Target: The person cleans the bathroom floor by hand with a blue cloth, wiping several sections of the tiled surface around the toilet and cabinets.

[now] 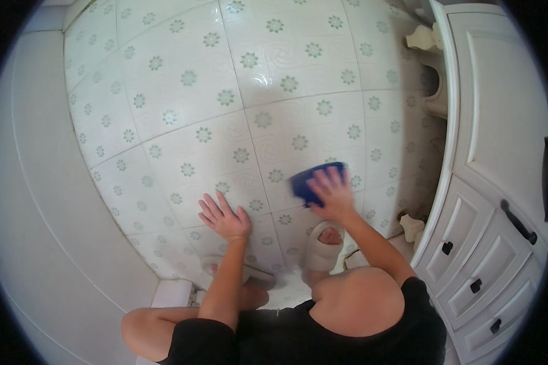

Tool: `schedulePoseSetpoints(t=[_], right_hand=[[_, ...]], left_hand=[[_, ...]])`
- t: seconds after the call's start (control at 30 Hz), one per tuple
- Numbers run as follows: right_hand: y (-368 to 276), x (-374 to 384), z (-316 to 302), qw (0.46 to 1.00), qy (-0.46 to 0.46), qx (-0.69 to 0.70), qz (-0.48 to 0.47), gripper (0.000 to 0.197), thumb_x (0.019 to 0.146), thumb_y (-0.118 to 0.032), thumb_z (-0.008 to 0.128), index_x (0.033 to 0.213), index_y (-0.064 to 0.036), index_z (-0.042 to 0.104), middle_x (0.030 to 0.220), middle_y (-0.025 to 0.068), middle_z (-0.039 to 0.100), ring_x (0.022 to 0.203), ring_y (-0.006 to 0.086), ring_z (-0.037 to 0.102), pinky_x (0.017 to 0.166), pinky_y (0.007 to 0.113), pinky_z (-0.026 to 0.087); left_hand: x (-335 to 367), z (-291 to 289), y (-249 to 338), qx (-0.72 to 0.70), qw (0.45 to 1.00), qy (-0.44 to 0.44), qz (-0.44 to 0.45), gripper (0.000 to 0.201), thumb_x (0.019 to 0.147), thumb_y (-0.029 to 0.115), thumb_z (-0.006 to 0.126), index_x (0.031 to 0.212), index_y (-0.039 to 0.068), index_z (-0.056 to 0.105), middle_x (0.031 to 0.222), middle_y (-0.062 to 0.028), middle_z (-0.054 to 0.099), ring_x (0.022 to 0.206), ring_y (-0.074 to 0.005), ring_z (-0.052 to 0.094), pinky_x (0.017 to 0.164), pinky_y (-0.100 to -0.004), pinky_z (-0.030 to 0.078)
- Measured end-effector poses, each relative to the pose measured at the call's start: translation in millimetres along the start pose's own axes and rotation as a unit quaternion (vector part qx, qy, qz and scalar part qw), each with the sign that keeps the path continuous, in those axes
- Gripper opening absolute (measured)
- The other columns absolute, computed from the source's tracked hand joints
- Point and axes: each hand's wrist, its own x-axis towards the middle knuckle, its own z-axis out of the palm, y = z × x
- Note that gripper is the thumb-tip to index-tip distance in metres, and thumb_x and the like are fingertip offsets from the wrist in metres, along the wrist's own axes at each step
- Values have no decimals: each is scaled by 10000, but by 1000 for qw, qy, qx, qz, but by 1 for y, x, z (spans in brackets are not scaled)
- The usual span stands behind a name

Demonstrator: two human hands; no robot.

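Observation:
My right hand (333,193) is on a dark blue cloth (305,185), pressing it to the tiled floor (298,121). Its fingers lie over the cloth's right part, and both are slightly smeared by motion. To the left, my left hand (226,220) is empty, with its fingers spread over the tiles just in front of my knees. Whether its palm rests fully on the floor, I cannot tell. The floor is pale, with green flower patterns and thin dark joints.
A white cabinet (469,140) with dark handles stands along the right on short cream feet (413,228). A pale wall or panel (49,164) bounds the floor at left. My feet, in light slippers (324,250), are close behind my hands.

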Motion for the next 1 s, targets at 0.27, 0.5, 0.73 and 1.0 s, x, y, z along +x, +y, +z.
schedulePoseSetpoints(t=[0.27, 0.5, 0.73, 1.0], right_hand=[[63, -50, 16, 961, 231, -33, 148, 748, 852, -379, 681, 1533, -100, 546, 1677, 179, 401, 1554, 483, 313, 1240, 721, 162], [66, -52, 22, 965, 209, -51, 152, 771, 884, -427, 643, 1580, -132, 494, 1706, 163, 356, 1576, 464, 274, 1239, 725, 143], [65, -57, 23, 965, 210, -56, 145, 770, 890, -430, 651, 1585, -137, 492, 1707, 152, 359, 1587, 453, 256, 1254, 703, 124], [63, -53, 18, 959, 233, -66, 148, 752, 907, -417, 677, 1591, -170, 483, 1706, 103, 367, 1583, 397, 278, 1279, 648, 121]], left_hand=[[4, 1, 3, 7, 1000, 0, 14, 800, 940, 419, 531, 1636, 52, 388, 1732, -264, 227, 1604, -498, 149, 1263, -670, 47], [0, 3, 0, 25, 999, -22, 5, 833, 939, 432, 527, 1662, 66, 333, 1748, -250, 181, 1612, -487, 116, 1259, -676, 47], [-5, 11, -3, 13, 999, 21, 22, 815, 952, 436, 524, 1669, 96, 339, 1745, -240, 203, 1603, -501, 139, 1245, -697, 99], [-4, 15, -3, -10, 997, 62, 37, 740, 1018, 420, 513, 1682, 149, 329, 1757, -190, 213, 1622, -418, 152, 1272, -642, 61]])
